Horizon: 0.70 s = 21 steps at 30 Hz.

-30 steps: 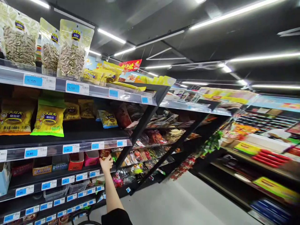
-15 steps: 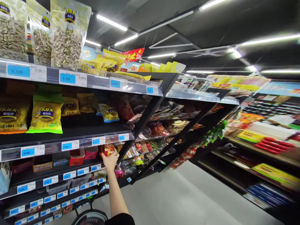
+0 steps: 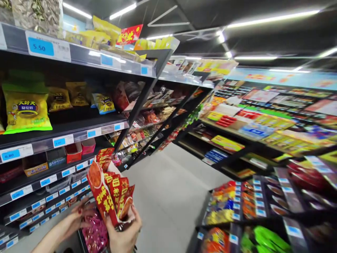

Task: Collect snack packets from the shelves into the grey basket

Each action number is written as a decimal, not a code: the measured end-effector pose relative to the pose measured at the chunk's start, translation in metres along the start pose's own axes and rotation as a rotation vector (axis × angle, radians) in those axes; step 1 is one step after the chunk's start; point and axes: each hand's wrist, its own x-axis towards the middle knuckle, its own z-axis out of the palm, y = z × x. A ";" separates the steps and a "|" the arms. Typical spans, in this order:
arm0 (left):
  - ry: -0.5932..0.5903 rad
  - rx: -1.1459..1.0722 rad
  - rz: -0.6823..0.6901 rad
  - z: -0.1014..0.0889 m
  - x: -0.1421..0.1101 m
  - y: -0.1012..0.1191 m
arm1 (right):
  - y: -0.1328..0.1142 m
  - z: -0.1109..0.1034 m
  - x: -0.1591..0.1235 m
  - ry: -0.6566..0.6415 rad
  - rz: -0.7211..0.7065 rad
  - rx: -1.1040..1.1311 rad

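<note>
My right hand (image 3: pixel 125 228) is wrapped round the lower end of a red display box (image 3: pixel 101 191) with yellow lettering and a food picture. Several red snack packets (image 3: pixel 118 191) stick up out of the box, which is tilted. To its left, my left hand (image 3: pixel 76 219) is slightly blurred, its fingers spread and holding nothing. A heap of pink-wrapped pieces (image 3: pixel 94 230) in a dark bin shows behind and between the two hands.
On the left a shelf rack (image 3: pixel 63 128) carries yellow snack bags (image 3: pixel 27 109) and small open cartons (image 3: pixel 73 151). Grey floor (image 3: pixel 163 196) runs between it and display bins (image 3: pixel 223 203) at lower right. More stocked shelves (image 3: pixel 252 130) stand beyond.
The red box of packets has come away from the shelf and is now held low in front of me. My left hand is now in view. The view has swung right.
</note>
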 end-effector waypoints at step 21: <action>0.181 -0.564 -0.121 -0.039 -0.040 -0.019 | -0.088 -0.035 -0.030 -0.630 0.057 0.459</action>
